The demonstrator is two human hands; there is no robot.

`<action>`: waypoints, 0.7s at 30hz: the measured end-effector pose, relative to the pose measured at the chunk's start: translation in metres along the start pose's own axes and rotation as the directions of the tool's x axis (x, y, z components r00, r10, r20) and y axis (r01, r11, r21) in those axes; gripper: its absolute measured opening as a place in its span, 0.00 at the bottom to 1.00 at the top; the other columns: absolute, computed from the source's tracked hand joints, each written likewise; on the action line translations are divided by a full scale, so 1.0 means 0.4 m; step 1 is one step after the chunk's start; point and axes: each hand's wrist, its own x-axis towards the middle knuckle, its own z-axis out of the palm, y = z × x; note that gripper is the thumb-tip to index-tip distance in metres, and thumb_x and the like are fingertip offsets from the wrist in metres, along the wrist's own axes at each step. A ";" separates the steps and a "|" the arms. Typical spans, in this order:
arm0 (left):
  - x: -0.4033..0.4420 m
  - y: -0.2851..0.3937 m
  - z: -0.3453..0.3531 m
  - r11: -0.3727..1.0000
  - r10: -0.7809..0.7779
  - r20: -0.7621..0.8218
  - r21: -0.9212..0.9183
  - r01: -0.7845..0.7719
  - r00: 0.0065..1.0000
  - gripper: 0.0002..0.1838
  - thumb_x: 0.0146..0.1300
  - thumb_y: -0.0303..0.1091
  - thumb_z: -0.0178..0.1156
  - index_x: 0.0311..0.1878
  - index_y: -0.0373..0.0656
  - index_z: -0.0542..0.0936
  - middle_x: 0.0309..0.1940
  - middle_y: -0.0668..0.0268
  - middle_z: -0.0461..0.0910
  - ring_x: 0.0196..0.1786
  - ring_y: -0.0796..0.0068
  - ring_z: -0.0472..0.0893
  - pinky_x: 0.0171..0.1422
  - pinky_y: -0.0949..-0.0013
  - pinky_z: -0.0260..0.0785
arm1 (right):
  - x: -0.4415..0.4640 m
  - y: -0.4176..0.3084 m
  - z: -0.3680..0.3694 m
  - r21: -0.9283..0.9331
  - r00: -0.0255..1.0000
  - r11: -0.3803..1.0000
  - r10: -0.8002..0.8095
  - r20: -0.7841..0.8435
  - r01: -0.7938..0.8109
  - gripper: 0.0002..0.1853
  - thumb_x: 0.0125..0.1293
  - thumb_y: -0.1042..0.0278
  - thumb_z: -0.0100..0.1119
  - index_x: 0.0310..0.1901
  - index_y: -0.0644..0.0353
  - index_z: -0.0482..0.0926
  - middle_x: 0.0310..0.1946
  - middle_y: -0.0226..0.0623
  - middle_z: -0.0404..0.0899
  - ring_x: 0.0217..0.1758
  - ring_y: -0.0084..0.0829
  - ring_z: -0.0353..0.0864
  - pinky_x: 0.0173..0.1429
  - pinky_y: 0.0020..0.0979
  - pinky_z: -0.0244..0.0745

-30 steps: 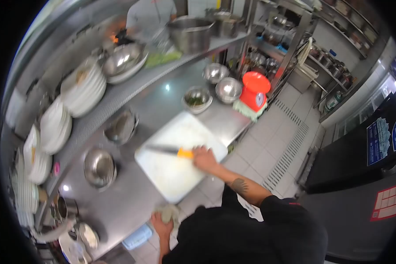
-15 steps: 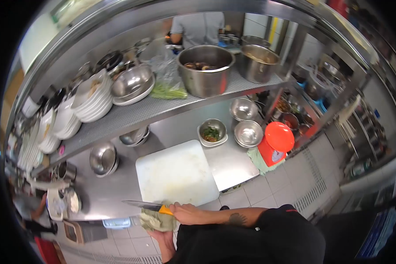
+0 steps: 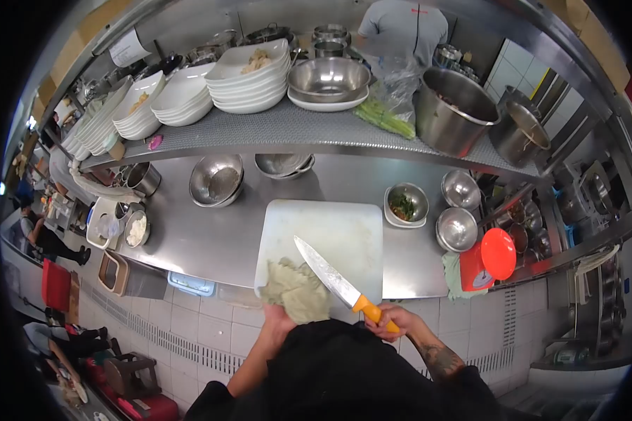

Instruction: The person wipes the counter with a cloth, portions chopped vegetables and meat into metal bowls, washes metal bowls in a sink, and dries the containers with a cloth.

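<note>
My right hand [image 3: 392, 323] is wrapped round the orange handle of a chef's knife [image 3: 328, 273]. The blade points up and to the left, above the white cutting board [image 3: 323, 223]. A crumpled greenish cloth [image 3: 295, 290] hangs over the board's near left corner. My left hand [image 3: 279, 320] holds the cloth from below, and most of its fingers are hidden under it. Blade and cloth are close together; whether they touch I cannot tell.
Beyond the board stand metal bowls [image 3: 217, 180] and a bowl of chopped greens [image 3: 406, 203]. A red scale [image 3: 498, 254] sits at the right. The overhead shelf [image 3: 260, 135] carries stacked white plates [image 3: 249, 81] and a large pot [image 3: 456, 112]. A person [image 3: 404, 31] stands behind it.
My right hand has moved right with the knife, whose blade has swung away from the cloth and now points over the board. The cloth is spread wider. The view has turned left.
</note>
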 end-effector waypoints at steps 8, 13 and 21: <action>0.052 0.322 0.040 0.944 0.280 0.090 0.155 -0.291 0.956 0.34 0.68 0.63 0.42 0.67 0.48 0.67 0.61 0.61 0.72 0.65 0.57 0.71 0.69 0.51 0.64 | -0.141 0.110 -0.082 -0.260 0.884 0.963 -0.062 -0.464 -0.069 0.11 0.51 0.71 0.56 0.36 0.67 0.72 0.18 0.33 0.70 0.10 0.21 0.67 0.11 0.25 0.61; 0.094 0.491 0.087 0.870 0.289 0.070 0.396 -0.292 0.955 0.32 0.69 0.58 0.43 0.65 0.43 0.67 0.60 0.58 0.73 0.61 0.57 0.74 0.66 0.52 0.68 | 0.035 0.069 -0.044 -0.854 0.599 0.104 -0.669 -0.439 -0.510 0.13 0.57 0.62 0.60 0.39 0.62 0.74 0.22 0.45 0.78 0.29 0.48 0.80 0.32 0.43 0.76; 0.365 0.201 0.166 0.536 -0.166 0.011 0.841 0.081 0.986 0.20 0.61 0.33 0.54 0.55 0.35 0.71 0.45 0.61 0.78 0.42 0.72 0.80 0.46 0.66 0.76 | 0.350 0.001 -0.132 -0.754 0.490 -0.158 -0.838 -0.239 -0.637 0.16 0.57 0.61 0.63 0.44 0.58 0.73 0.38 0.43 0.76 0.41 0.48 0.78 0.44 0.45 0.72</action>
